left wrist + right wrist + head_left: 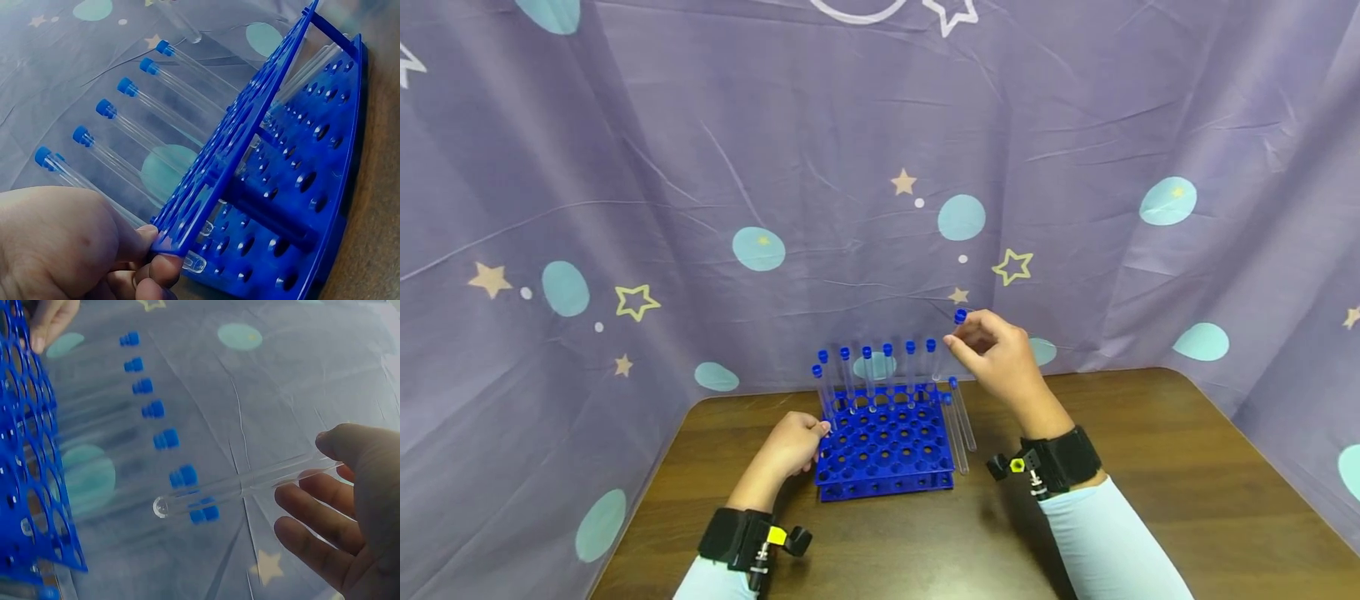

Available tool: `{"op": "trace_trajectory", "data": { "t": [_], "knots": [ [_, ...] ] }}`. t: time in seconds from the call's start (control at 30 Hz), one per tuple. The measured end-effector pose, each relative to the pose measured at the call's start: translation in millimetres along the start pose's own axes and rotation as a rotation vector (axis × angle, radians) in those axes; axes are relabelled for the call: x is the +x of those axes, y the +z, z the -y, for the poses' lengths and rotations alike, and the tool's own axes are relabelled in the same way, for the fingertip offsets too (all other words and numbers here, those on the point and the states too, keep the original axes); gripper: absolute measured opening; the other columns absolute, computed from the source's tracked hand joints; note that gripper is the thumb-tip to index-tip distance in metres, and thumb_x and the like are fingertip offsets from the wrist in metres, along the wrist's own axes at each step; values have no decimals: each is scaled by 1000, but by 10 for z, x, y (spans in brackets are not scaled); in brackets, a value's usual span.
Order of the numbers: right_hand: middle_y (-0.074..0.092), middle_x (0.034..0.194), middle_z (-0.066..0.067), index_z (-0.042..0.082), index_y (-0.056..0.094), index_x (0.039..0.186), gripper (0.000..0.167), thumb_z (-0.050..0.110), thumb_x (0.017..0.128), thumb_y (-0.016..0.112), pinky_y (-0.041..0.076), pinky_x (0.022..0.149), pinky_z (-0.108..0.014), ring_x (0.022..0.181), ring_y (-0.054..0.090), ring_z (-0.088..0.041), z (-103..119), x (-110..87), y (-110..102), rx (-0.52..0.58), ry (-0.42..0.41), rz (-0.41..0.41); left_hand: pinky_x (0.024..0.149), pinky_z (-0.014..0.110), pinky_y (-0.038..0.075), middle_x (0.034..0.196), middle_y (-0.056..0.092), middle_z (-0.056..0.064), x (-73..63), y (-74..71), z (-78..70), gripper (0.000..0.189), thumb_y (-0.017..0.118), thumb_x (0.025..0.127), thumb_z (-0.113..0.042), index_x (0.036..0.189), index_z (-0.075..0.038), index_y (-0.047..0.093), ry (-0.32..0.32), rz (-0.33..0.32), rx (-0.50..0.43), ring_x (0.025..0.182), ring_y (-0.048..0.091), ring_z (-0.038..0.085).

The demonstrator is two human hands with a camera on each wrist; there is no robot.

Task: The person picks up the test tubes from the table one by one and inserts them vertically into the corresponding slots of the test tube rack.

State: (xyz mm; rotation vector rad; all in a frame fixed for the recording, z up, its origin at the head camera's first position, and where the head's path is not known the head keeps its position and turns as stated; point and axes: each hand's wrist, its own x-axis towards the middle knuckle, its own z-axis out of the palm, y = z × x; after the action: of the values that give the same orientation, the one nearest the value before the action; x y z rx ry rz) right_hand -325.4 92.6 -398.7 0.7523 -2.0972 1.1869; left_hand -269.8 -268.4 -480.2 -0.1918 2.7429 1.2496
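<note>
A blue test tube rack (883, 450) stands on the table, its back row filled with several clear test tubes (870, 379) under blue caps. At its left edge my left hand (793, 442) pinches the top plate between thumb and fingers, as the left wrist view shows. My right hand (1000, 354), raised behind the rack's right corner, pinches a capped test tube (244, 484) near its blue cap (960, 316). In the right wrist view that tube's rounded end points toward the rack, overlapping the caps of the standing tubes.
Two capped test tubes (961, 417) lean or lie along the rack's right side. The wooden table (1135, 467) ends at the back against a purple curtain (850, 125) with stars and teal shapes.
</note>
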Motion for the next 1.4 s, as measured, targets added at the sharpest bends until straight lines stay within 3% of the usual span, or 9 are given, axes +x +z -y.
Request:
{"op": "trace_trajectory", "data": {
  "t": [0.23,0.53,0.73,0.93,1.1,1.4],
  "knots": [
    [86,97,-9,5,73,107,18,9,99,89,69,75,-33,80,84,-23,197,51,196,51,-41,61,41,27,38,62,64,7,14,16,-10,42,59,118,-23,83,-4,73,6,-7,2,44,49,16],
    [86,100,-9,6,74,109,17,11,101,88,68,76,-34,84,84,-21,422,137,714,155,-44,200,41,27,39,61,64,7,-6,-9,20,43,59,118,-23,83,-4,74,11,-13,21,45,50,16],
    [86,107,-6,10,74,115,18,19,104,86,68,84,-36,94,85,-18,486,166,953,139,48,295,41,27,39,61,65,8,7,0,28,44,59,118,-24,81,-4,73,16,-16,14,44,50,16],
    [84,113,-3,16,75,117,17,25,106,84,68,83,-35,100,84,-19,499,181,1110,104,134,357,40,28,39,60,63,7,22,11,11,47,60,118,-25,77,-5,72,10,-8,28,43,49,16],
    [84,112,-3,17,74,115,15,25,107,84,67,78,-32,100,84,-22,480,160,1235,102,177,393,40,27,38,56,58,4,45,17,17,51,59,119,-26,73,-4,70,7,3,36,43,48,16],
    [84,109,-1,17,74,115,15,26,107,82,64,72,-29,91,80,-14,403,104,1392,73,207,465,40,27,37,55,58,4,14,2,-5,51,58,119,-25,77,0,72,9,2,27,43,47,16]
  ]
}}
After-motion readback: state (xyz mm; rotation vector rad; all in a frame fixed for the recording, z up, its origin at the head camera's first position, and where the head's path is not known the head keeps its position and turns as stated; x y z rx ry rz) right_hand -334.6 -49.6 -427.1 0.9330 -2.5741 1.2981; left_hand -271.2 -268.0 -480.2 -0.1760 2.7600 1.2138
